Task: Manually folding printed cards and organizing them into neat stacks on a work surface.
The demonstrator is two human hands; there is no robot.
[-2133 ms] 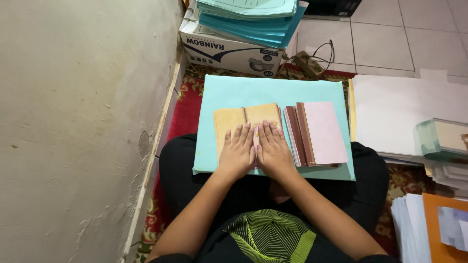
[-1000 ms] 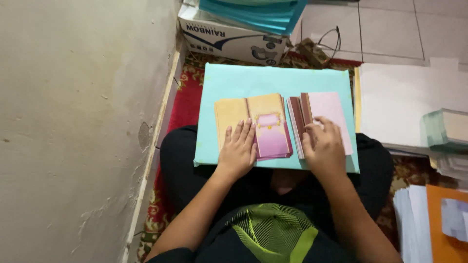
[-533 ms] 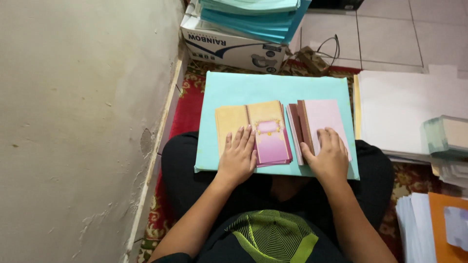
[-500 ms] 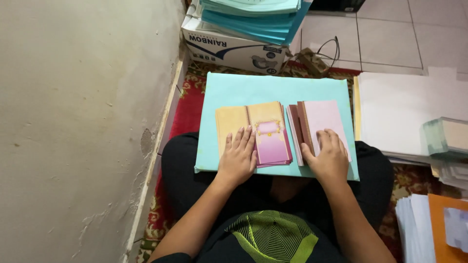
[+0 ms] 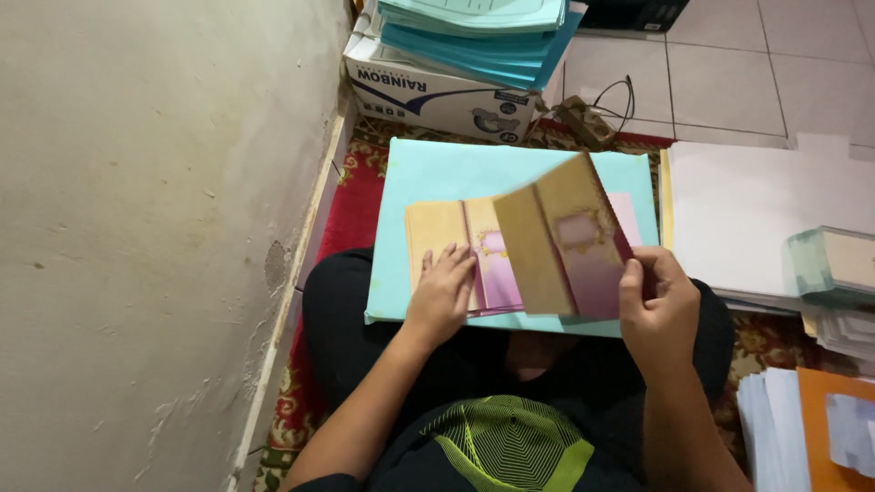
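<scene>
A light blue board [image 5: 437, 178] lies across my lap. On it rests a stack of folded tan and pink cards [image 5: 456, 232]. My left hand [image 5: 442, 296] lies flat on that stack, fingers spread. My right hand [image 5: 658, 310] grips the right edge of one tan and pink card [image 5: 561, 241] and holds it lifted and tilted above the board, its tan flap swung up. More pink cards [image 5: 629, 214] lie partly hidden behind the raised card.
A plaster wall [image 5: 155, 228] runs along the left. A cardboard box [image 5: 437, 87] topped with teal folders [image 5: 483, 32] stands ahead, a cable [image 5: 606, 100] beside it. White paper stacks [image 5: 766, 214] and an orange sheet [image 5: 834, 428] lie to the right on a red patterned rug [image 5: 346, 200].
My right hand has picked a card up from the right pile and raised it, tilted, over the board. The left hand stays flat on the left stack.
</scene>
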